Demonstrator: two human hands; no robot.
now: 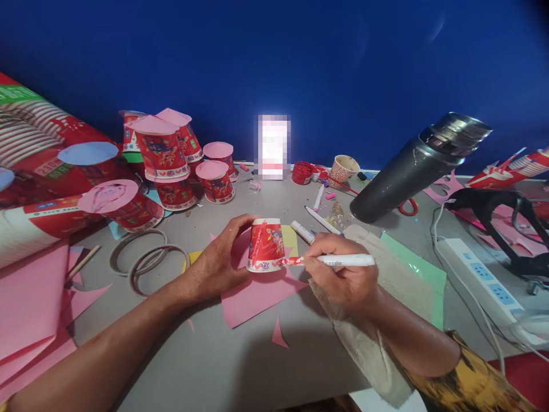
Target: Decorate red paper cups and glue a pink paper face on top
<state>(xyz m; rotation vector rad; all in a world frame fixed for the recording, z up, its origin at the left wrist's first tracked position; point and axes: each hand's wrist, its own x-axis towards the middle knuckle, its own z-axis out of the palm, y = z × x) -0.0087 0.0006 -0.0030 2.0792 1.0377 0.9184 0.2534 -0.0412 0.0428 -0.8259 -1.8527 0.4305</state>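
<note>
A red paper cup (266,243) is held upside down over a pink sheet (257,294) near the middle of the grey surface (223,355); whether its rim rests on the sheet cannot be told. The grip of the left hand (223,257) is closed around the side of the cup, with the thumb on the near side. The grip of the right hand (343,277) is pinched on a white pen (343,260), whose tip is laid against a narrow strip (288,261) that stands out from the rim of the cup (the strip seems to be wound around the pen tip, but this is not seen clearly). The thin strip could probably be torn at its root if the pen is pulled away from the cup too strongly. The soft wall could also be dented if the left grip is pressed harder. A dark flask (398,183) is lying just behind the right hand, and it could be pushed by a wide movement of the elbow. Loose markers (319,220) near the cup could be knocked as well.
</note>
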